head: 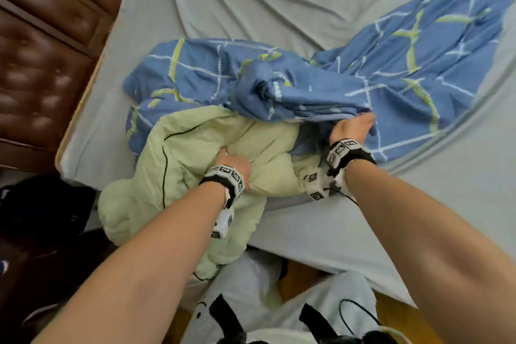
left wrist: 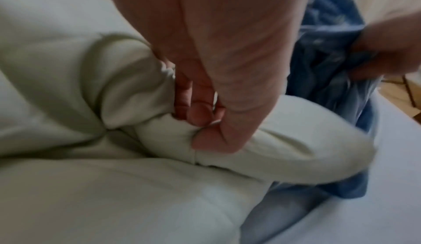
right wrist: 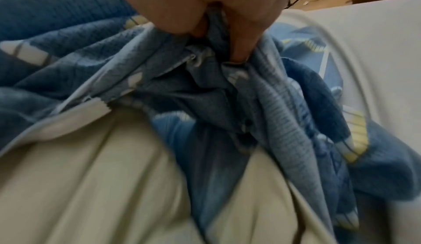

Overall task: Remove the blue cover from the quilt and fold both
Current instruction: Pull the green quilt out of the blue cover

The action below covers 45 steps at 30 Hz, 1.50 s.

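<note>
A pale green quilt bulges out of the blue checked cover at the near left corner of the bed and hangs over the edge. My left hand grips a thick fold of the quilt, fingers curled into it. My right hand clutches a bunched edge of the blue cover just right of the quilt. The cover trails away to the far right across the bed, and part of the quilt is still inside it.
The bed carries a light grey sheet. A brown tufted headboard runs along the left. Dark bags lie on the floor at the left. My legs in white trousers stand against the bed's near edge.
</note>
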Motion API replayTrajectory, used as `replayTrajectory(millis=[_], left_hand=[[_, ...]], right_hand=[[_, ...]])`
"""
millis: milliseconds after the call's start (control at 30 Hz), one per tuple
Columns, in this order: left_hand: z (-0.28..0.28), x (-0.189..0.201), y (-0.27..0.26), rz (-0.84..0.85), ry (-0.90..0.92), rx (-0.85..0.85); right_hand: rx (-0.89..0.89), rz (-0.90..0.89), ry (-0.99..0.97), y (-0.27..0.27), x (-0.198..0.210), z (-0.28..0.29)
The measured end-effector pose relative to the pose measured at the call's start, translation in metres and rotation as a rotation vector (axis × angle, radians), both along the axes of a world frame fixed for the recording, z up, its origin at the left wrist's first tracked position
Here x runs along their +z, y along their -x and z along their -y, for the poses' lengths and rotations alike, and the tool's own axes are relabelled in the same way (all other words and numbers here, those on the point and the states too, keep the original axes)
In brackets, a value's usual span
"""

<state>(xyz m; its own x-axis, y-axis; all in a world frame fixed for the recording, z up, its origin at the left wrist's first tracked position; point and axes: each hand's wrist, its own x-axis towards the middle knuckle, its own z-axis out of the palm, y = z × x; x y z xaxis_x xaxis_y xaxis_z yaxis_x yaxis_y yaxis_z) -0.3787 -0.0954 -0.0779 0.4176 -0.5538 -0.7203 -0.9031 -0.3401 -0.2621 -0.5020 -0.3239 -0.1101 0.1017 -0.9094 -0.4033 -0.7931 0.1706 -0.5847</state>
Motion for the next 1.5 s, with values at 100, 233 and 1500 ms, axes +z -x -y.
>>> replayTrajectory(millis=[100, 233, 1500], left_hand=[[0.001, 0.016, 0.002, -0.008, 0.044, 0.07], [0.038, 0.044, 0.022, -0.02, 0.329, 0.264], [0.045, 0.097, 0.19, -0.348, 0.32, 0.658]], right_hand=[[0.011, 0.13, -0.135, 0.002, 0.016, 0.01], [0.273, 0.126, -0.307, 0.022, 0.017, -0.02], [0.029, 0.31, 0.015, 0.166, 0.145, 0.069]])
